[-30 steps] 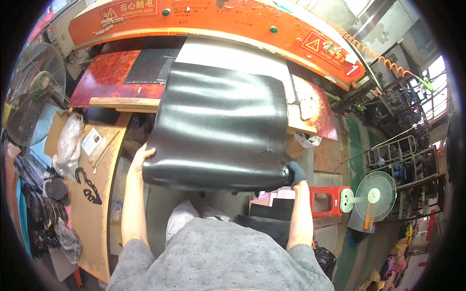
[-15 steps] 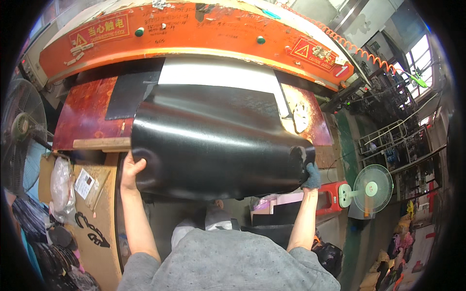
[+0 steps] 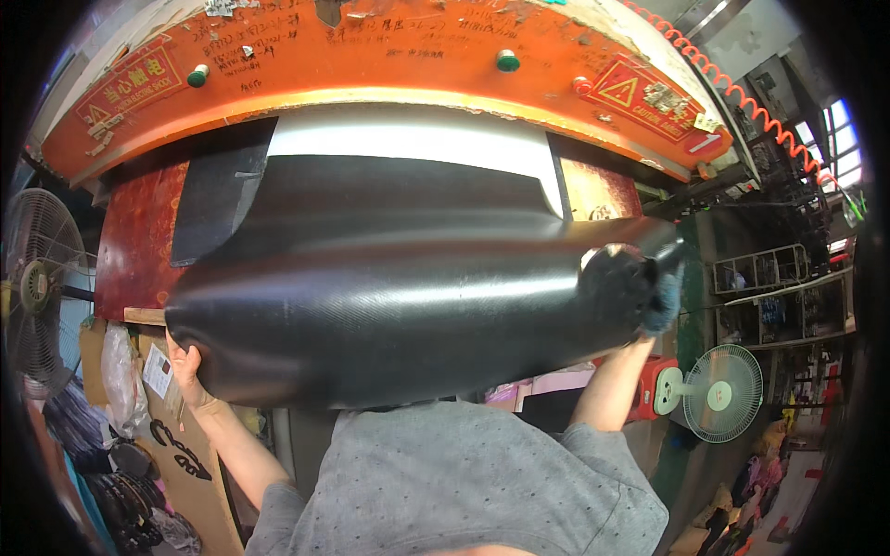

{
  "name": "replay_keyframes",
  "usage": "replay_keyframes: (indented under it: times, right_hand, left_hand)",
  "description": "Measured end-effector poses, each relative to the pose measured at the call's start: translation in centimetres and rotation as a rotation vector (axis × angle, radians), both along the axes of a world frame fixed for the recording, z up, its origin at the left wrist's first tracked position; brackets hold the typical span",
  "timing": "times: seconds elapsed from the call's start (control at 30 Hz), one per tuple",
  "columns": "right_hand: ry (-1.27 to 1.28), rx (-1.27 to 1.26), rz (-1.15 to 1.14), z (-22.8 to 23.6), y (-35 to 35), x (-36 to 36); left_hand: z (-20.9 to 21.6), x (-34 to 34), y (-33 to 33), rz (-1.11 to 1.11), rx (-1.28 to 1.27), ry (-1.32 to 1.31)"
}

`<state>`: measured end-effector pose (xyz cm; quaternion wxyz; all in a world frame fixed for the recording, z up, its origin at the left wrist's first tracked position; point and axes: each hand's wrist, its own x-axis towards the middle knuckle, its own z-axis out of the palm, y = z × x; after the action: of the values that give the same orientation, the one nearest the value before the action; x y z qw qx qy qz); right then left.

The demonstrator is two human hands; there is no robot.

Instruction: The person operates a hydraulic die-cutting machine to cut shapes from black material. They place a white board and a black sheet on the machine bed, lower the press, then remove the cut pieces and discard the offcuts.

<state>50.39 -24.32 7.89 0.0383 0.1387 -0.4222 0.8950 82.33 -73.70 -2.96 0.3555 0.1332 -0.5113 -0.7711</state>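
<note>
Pulled the black sheet (image 3: 389, 306) out wider in the head view than half a second ago, setting the left hand (image 3: 188, 375) farther to the left and the right hand (image 3: 664, 301) farther to the right and higher up, well apart from each other. Also brought a curled fold near the right end of the sheet more into sight, showing a pale patch on its rim. Holding the near left corner of the sheet in the bare left hand, closed on it with thumb laid over the upper face and fingers partly hidden below. Gripping the right end in the right hand, inside a blue-grey glove (image 3: 669, 296); closed around the edge there, but cannot tell how tightly, with most fingers tucked behind the fold. Stretching the sheet across the space before the grey shirt (image 3: 482, 473), bulging in the middle and overlapping a white panel (image 3: 399, 134) at its far side. Placed to the left of that panel, a smaller black piece (image 3: 213, 204) over a dark red board (image 3: 139, 241). Spanning the far side, an orange machine (image 3: 399, 69) with green knobs. Standing beyond the left hand, a dark fan (image 3: 37, 287); standing past the right forearm, a pale green fan (image 3: 721, 394) beside a red stool (image 3: 646, 394).
</note>
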Motion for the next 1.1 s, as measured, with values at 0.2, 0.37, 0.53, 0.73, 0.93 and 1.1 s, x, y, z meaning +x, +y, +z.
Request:
replay_keyframes:
  times: [0.2,0.37,0.53,0.73,0.93,1.1]
  right_hand:
    - [-0.312,0.729,0.047,-1.6,3.1,-0.1]
    - [-0.685,0.731,-0.173,-10.9,4.2,4.3]
    - [-0.681,0.765,-0.270,-14.4,2.1,4.5]
    - [-0.481,1.021,-0.211,-9.3,-2.8,-9.2]
    - [-0.094,1.407,-0.495,-10.1,-5.1,-22.8]
    - [-0.091,1.664,-0.362,-12.8,-2.0,-15.0]
  left_hand:
    - [-4.5,-4.3,4.0,-0.021,0.018,-0.318]
    - [-5.1,-3.2,4.5,-0.204,0.061,-0.486]
    - [-3.3,-4.6,1.1,-0.128,-0.170,-0.592]
    - [-2.5,-17.8,-5.2,-0.127,-0.293,-0.505]
    - [-5.5,-30.8,-7.1,0.225,-0.715,-0.778]
    - [-7.3,-21.2,-6.6,0.077,-0.541,-0.441]
